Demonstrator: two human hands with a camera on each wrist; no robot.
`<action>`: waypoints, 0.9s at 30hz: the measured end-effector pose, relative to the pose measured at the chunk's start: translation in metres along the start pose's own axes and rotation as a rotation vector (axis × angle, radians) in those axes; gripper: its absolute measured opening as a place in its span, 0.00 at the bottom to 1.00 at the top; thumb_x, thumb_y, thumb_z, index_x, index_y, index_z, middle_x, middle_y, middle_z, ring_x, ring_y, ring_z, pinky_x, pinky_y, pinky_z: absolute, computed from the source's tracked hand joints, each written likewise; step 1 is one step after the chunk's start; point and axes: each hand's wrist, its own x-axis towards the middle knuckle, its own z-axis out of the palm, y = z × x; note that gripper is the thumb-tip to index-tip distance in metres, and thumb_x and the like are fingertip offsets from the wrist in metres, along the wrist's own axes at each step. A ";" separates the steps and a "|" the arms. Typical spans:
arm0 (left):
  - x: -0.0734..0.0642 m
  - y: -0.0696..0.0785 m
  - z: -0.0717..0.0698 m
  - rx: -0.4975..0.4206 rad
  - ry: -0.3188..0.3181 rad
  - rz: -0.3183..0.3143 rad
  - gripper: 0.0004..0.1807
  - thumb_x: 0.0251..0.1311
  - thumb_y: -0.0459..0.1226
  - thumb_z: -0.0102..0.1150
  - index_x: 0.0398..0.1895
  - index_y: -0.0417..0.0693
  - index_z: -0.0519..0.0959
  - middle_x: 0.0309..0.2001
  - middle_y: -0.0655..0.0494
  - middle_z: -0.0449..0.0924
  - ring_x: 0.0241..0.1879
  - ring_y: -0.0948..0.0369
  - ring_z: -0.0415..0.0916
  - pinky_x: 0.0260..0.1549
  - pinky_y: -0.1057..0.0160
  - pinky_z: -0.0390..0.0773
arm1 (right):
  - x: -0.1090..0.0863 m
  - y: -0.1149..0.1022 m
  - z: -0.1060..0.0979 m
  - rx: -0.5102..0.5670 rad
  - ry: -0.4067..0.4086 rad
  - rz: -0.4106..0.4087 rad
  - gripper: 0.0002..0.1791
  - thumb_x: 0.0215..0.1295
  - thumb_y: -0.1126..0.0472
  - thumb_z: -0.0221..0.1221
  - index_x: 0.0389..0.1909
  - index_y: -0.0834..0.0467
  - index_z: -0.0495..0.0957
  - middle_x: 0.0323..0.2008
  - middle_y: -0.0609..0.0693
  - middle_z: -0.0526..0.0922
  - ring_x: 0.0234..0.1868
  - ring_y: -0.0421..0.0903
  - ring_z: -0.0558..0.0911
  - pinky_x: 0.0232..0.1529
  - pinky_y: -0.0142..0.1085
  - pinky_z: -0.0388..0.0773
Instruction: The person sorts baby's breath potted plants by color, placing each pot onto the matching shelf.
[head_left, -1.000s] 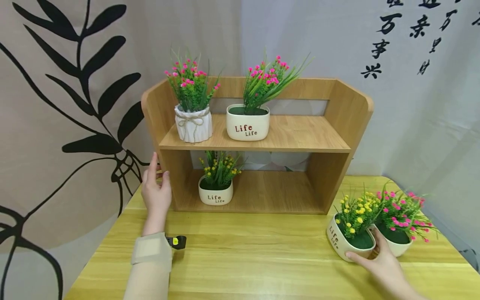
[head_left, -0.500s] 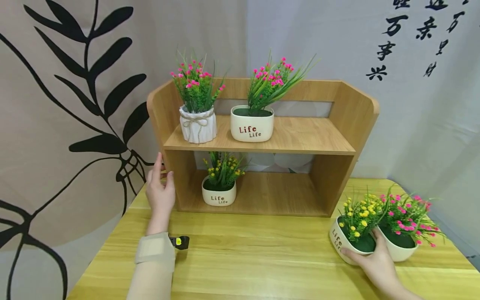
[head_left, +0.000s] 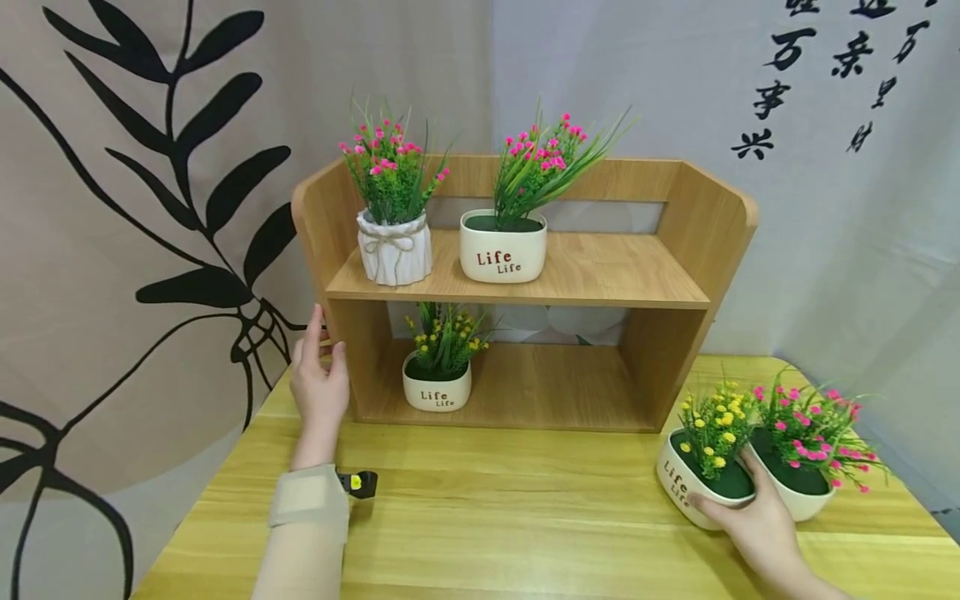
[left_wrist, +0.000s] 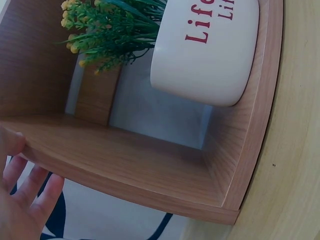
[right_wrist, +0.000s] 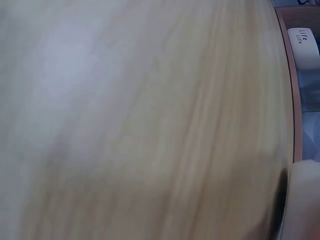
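My right hand [head_left: 761, 529] grips a white oval pot of yellow artificial flowers [head_left: 705, 479], thumb on the near side and fingers on the far right side, partly hidden. This pot leans a little, and whether its base touches the table cannot be told. Right behind it stands a similar pot of pink flowers [head_left: 802, 479]. At the left side panel of a two-tier wooden shelf [head_left: 600, 387], my left hand [head_left: 321, 387] has its fingers upright. In the left wrist view, its thumb touches the panel's front edge and the fingers [left_wrist: 47, 192] lie along the outside.
On the upper tier stand a twine-tied white pot of pink flowers [head_left: 395, 250] and a white "Life" pot [head_left: 502, 250], also pink-flowered. A yellow-flowered "Life" pot [head_left: 437, 390] sits at the lower tier's left. The wooden table [head_left: 510, 508] extends in front; a printed curtain [head_left: 600, 75] hangs behind.
The head view has shifted slightly, so the shelf and pots appear a little farther right than one second ago. The right hand's hold and the left hand's place are nearly the same.
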 end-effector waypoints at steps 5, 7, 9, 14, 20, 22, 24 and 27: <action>0.001 0.000 0.000 -0.001 0.002 0.000 0.34 0.66 0.29 0.55 0.73 0.61 0.62 0.49 0.35 0.73 0.43 0.44 0.76 0.31 0.56 0.70 | -0.001 -0.006 -0.007 -0.034 -0.020 0.011 0.63 0.48 0.52 0.74 0.75 0.66 0.42 0.67 0.75 0.57 0.64 0.70 0.60 0.58 0.59 0.59; 0.001 0.000 -0.001 0.000 0.002 -0.001 0.34 0.66 0.29 0.55 0.73 0.61 0.62 0.49 0.35 0.73 0.43 0.44 0.76 0.31 0.56 0.70 | 0.000 -0.010 -0.010 -0.037 -0.026 0.004 0.63 0.49 0.51 0.74 0.75 0.66 0.41 0.67 0.76 0.56 0.63 0.70 0.61 0.57 0.59 0.60; 0.001 0.000 0.000 0.000 0.000 -0.003 0.34 0.66 0.29 0.55 0.73 0.61 0.62 0.49 0.36 0.73 0.43 0.44 0.76 0.31 0.56 0.70 | 0.000 -0.015 -0.013 -0.023 -0.029 -0.005 0.62 0.49 0.52 0.73 0.75 0.65 0.41 0.67 0.76 0.57 0.63 0.69 0.61 0.55 0.55 0.63; 0.003 -0.001 0.001 0.000 -0.004 0.008 0.34 0.66 0.29 0.55 0.73 0.62 0.61 0.49 0.36 0.73 0.43 0.44 0.76 0.31 0.55 0.70 | 0.001 -0.027 -0.021 -0.026 -0.009 -0.020 0.62 0.48 0.53 0.74 0.75 0.65 0.43 0.65 0.75 0.60 0.59 0.66 0.66 0.45 0.35 0.64; 0.003 -0.001 0.001 0.006 0.007 0.014 0.34 0.66 0.29 0.55 0.73 0.61 0.62 0.48 0.35 0.73 0.42 0.43 0.76 0.31 0.54 0.71 | 0.002 -0.044 -0.029 -0.091 -0.005 -0.055 0.62 0.48 0.50 0.74 0.74 0.67 0.46 0.56 0.76 0.70 0.47 0.62 0.76 0.34 0.33 0.69; 0.002 -0.001 0.001 0.009 0.006 0.007 0.34 0.66 0.29 0.54 0.73 0.61 0.62 0.48 0.36 0.73 0.42 0.44 0.76 0.31 0.53 0.71 | 0.002 -0.050 -0.031 -0.090 -0.014 -0.076 0.61 0.48 0.50 0.74 0.74 0.68 0.47 0.54 0.76 0.71 0.45 0.61 0.78 0.32 0.33 0.71; 0.001 -0.001 0.001 0.007 0.002 0.000 0.34 0.67 0.29 0.54 0.73 0.62 0.61 0.49 0.36 0.73 0.43 0.44 0.76 0.31 0.52 0.72 | 0.002 -0.056 -0.033 -0.089 -0.011 -0.105 0.59 0.47 0.51 0.75 0.72 0.68 0.49 0.53 0.75 0.72 0.42 0.60 0.79 0.31 0.32 0.71; 0.000 -0.001 0.001 0.005 -0.003 -0.009 0.34 0.67 0.29 0.54 0.73 0.62 0.61 0.49 0.36 0.72 0.43 0.44 0.76 0.31 0.51 0.72 | 0.002 -0.064 -0.035 -0.089 0.009 -0.148 0.56 0.45 0.52 0.76 0.70 0.68 0.55 0.51 0.74 0.74 0.40 0.57 0.79 0.30 0.33 0.71</action>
